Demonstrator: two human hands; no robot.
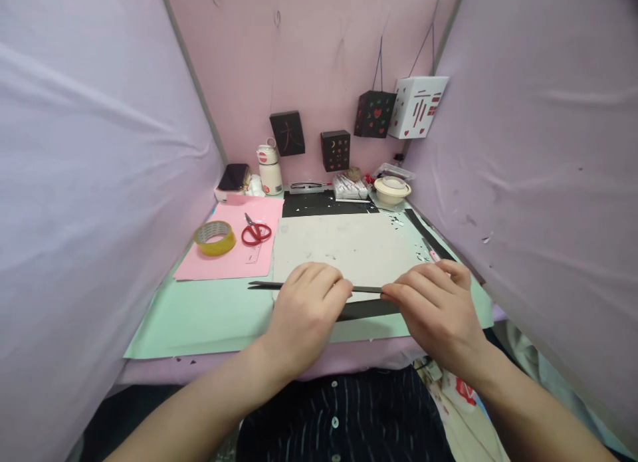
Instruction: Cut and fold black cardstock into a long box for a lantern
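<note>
The left hand (309,309) and right hand (438,309) are closed, fingers and thumbs pinching a narrow dark strip (367,289) stretched between them near the pale board's (343,249) near edge.

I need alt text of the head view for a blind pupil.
A person's left hand and right hand hold a narrow black paper strip over an off-white rectangular board. At left, a yellow tape roll and red-handled scissors lie on pink paper; decorated black boxes hang behind.
</note>
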